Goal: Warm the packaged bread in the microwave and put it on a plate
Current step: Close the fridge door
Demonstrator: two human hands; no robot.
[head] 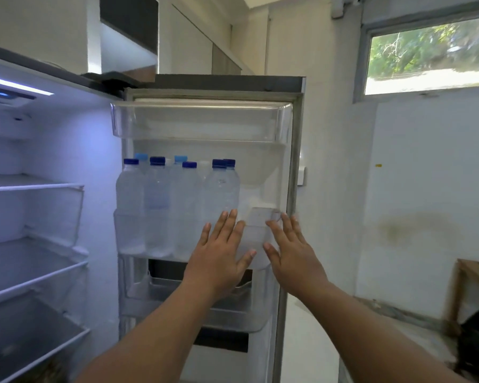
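The fridge stands open, its lit interior on the left and the open door (293, 167) straight ahead. My left hand (221, 255) is spread flat, fingers apart, in front of the door's middle bin (255, 239). My right hand (291, 250) is held the same way just beside it, near the door's right edge. Neither hand holds anything. I cannot tell whether the palms touch the door. No packaged bread, microwave or plate is in view.
Several water bottles (177, 200) with blue caps fill the middle door bin. A transparent top bin (199, 120) and lower bins (194, 299) sit on the door. Glass shelves (33, 186) line the fridge interior. A wooden table (473, 283) stands at right under a window (432, 53).
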